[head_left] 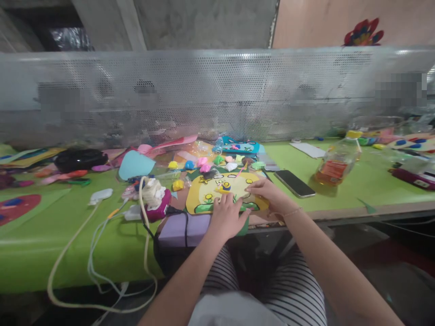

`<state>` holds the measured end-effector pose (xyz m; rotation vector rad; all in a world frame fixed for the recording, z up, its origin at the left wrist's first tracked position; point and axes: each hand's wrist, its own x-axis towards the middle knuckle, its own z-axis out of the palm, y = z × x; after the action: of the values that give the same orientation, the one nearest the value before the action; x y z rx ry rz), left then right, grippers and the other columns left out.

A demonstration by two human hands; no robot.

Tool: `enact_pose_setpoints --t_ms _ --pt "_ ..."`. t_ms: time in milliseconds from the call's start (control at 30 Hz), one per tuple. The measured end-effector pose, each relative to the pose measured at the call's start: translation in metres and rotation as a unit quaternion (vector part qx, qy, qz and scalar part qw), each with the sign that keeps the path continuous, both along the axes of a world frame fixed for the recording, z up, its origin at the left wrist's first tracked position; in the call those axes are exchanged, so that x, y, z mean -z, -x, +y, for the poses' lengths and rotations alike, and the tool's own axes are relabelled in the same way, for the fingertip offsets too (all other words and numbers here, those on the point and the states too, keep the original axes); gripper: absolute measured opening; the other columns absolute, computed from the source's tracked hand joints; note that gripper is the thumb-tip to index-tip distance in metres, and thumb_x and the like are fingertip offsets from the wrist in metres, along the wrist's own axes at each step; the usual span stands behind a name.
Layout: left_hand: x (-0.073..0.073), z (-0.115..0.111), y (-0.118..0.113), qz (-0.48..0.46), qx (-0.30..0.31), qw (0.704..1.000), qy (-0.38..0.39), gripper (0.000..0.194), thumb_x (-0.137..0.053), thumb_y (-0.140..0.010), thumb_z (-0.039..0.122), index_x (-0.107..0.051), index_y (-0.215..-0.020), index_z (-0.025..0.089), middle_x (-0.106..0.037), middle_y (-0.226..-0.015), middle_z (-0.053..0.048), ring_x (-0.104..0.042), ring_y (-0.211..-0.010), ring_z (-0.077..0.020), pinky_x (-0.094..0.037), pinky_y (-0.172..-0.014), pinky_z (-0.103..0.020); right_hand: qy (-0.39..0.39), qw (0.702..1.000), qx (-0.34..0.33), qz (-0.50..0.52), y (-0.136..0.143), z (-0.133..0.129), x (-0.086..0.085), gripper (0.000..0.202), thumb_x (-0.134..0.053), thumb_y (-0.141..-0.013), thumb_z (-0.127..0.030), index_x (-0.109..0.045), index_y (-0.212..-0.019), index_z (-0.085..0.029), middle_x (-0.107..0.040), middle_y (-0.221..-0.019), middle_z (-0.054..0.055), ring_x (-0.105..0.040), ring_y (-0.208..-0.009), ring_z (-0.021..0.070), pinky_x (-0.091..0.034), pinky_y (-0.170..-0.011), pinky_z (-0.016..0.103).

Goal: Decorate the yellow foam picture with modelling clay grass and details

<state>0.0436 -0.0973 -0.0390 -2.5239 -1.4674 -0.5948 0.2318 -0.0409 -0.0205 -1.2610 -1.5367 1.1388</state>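
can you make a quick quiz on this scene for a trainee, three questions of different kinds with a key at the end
1. True or false: from left to right in the picture, the phone lies between the yellow artwork and the bottle.

2. Multiple choice: what colour is the bottle's cap?
A) red
B) yellow
C) blue

3. Short answer: which hand has a bracelet by its wrist, the person's left hand or right hand?

Key:
1. True
2. B
3. The right hand
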Motion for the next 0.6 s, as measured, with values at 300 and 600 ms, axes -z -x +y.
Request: enact_pose_setpoints --t_ms 300,600 --pt "0.0 0.0 -0.001 -0.009 0.001 1.0 0.004 0.044 -0.032 -0.095 0.053 -0.055 -0.122 0.028 -0.053 -0.114 -0.008 -0.047 -0.112 -0.0271 -0.034 -0.099 -0.049 -0.08 0.988 -0.003 -0.129 -0.005 0.017 0.01 0.028 -0.061 -0.076 -0.043 -0.068 -0.078 -0.016 -0.068 -0.073 0.003 -0.056 -0.064 0.0141 -0.043 -0.063 0.028" --pt "0.003 0.003 0.002 -0.006 0.008 1.0 0.012 0.047 -0.038 -0.093 0.053 -0.047 -0.133 0.03 -0.052 -0.119 -0.009 -0.046 -0.116 -0.028 -0.032 -0.102 -0.051 -0.109 0.963 0.019 -0.245 0.0 0.008 0.008 0.033 -0.064 -0.078 -0.037 -0.066 -0.104 -0.018 -0.07 -0.087 0.005 -0.062 -0.076 0.0179 -0.045 -0.066 0.028"
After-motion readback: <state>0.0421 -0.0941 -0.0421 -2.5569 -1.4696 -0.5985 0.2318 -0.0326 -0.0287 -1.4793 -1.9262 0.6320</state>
